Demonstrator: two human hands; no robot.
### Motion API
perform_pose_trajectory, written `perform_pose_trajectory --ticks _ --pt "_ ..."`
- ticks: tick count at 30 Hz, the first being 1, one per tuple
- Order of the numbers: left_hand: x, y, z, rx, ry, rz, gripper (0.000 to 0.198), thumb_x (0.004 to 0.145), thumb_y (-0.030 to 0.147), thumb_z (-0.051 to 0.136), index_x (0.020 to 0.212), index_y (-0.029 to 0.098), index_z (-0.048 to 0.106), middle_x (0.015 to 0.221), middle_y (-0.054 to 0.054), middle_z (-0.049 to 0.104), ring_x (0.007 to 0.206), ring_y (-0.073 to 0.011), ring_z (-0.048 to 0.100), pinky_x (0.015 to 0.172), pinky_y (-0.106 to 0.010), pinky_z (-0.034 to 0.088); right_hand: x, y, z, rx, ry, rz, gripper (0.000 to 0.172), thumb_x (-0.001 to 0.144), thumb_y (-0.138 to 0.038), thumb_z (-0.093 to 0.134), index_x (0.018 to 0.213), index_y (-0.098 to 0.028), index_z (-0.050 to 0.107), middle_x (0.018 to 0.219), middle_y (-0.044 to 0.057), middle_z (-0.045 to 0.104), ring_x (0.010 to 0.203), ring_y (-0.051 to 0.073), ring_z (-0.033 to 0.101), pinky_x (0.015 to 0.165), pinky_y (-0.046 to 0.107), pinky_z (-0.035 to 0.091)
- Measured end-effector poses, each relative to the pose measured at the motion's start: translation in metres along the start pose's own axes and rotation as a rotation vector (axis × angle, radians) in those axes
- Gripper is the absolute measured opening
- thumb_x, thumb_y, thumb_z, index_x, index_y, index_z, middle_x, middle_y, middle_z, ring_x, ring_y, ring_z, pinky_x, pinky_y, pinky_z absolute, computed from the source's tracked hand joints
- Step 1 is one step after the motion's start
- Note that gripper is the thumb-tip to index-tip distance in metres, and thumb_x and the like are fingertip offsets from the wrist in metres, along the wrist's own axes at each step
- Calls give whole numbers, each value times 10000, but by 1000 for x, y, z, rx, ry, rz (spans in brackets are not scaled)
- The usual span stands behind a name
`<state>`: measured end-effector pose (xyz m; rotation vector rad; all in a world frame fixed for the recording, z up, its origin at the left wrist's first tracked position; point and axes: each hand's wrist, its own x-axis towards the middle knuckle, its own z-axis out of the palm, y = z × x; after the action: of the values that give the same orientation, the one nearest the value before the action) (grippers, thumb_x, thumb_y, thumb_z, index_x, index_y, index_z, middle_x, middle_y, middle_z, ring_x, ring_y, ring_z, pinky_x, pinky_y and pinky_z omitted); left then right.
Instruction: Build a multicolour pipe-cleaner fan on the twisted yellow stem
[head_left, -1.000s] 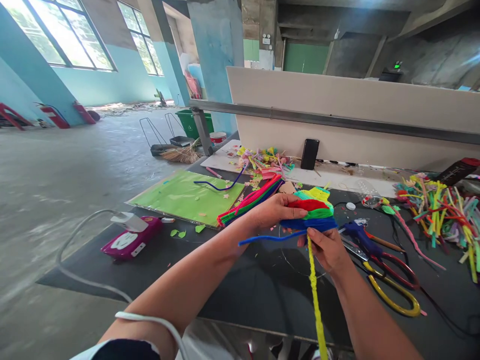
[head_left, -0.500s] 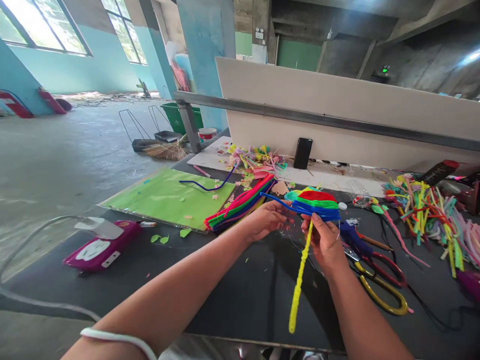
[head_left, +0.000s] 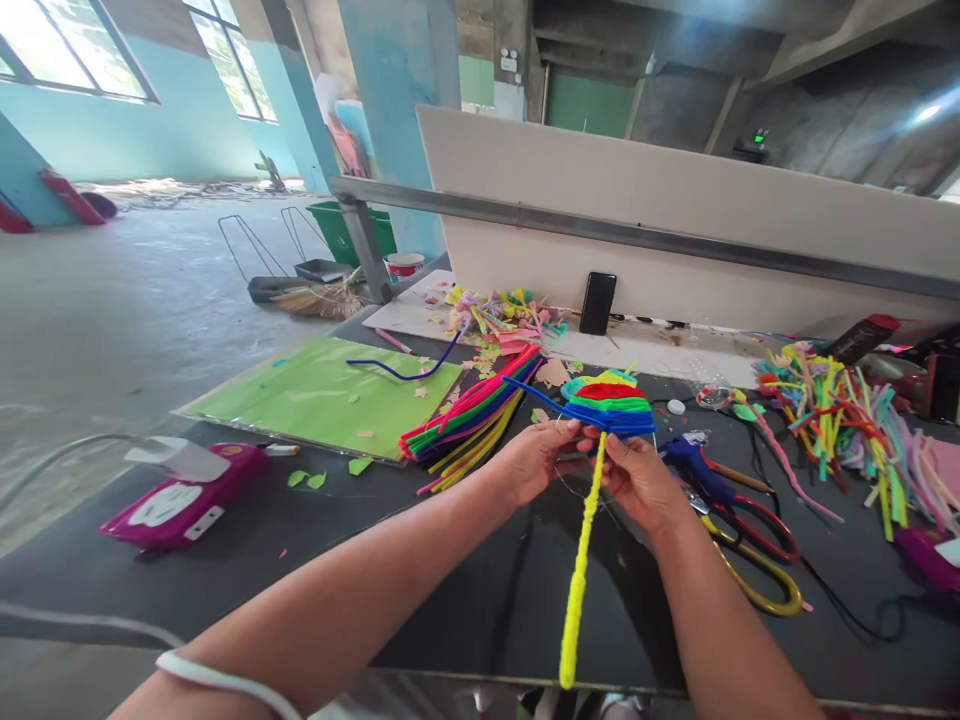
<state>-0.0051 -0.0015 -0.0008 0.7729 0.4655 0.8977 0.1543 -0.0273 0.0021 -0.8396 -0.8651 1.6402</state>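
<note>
A striped piece of fuzzy stems, in blue, green, red, yellow and teal, is held up over the dark table. A yellow twisted stem hangs down from its lower edge. My left hand pinches the piece's lower left edge, beside a loose blue stem end that sticks out to the left. My right hand grips its lower edge, thumb in front, just right of the yellow stem. Left of the hands lies a bundle of coloured stems.
Scissors and a glue gun lie right of my hands. A green sheet and a purple power strip are on the left. A phone leans behind; stem scraps pile at the right.
My left hand has closed in on the piece's lower edge, nearer my right hand. The whole scene has shifted slightly left in view.
</note>
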Motion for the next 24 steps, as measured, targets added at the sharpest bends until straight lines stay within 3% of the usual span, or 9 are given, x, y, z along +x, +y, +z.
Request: perform_pose_trajectory --ticks 3,9,12,15,17,21,24 --pt "5 1 -5 -37 61 -7 180 782 249 597 859 103 672 840 -96 665 775 -173 631 775 -324 506 1 -4 -3 -27 48 56 230 584 -279 813 728 -153 685 558 -24 598 493 65 517 465 176 440" --pt "10 6 -9 -120 140 -37 212 811 284 549 878 115 657 889 -130 692 762 -198 653 747 -339 516 5 -5 -11 -186 111 -22 286 596 -288 794 814 -149 672 585 -28 575 491 70 508 428 175 417" --pt "12 7 -10 -129 187 2 240 808 322 568 887 111 649 915 -144 687 787 -220 660 765 -367 517 8 -4 -14 -243 281 -166 324 616 -317 773 871 -161 649 646 -18 599 483 81 519 413 194 417" --pt "13 7 -11 -143 204 118 258 799 356 597 905 124 640 938 -136 681 826 -219 658 786 -368 512 6 -4 -11 -204 465 -459 240 692 -341 714 855 -192 620 668 -28 602 441 67 491 383 193 381" --pt "13 6 -9 -142 203 215 229 784 339 627 890 136 635 911 -112 682 823 -200 653 793 -350 505 2 -4 -5 -158 407 -547 179 745 -335 668 846 -194 624 677 -25 604 416 55 461 356 188 343" --pt "13 2 -7 -138 193 401 183 756 300 670 846 146 627 844 -63 681 816 -168 642 819 -325 487 -8 0 11 -107 106 -260 226 775 -348 634 922 -176 654 764 29 653 379 40 401 316 188 299" --pt "14 1 -7 -151 218 459 179 750 295 677 839 148 624 852 -50 683 827 -157 638 839 -323 477 -12 1 18 -104 87 -214 231 771 -352 640 914 -173 665 778 42 661 389 42 404 328 192 304"
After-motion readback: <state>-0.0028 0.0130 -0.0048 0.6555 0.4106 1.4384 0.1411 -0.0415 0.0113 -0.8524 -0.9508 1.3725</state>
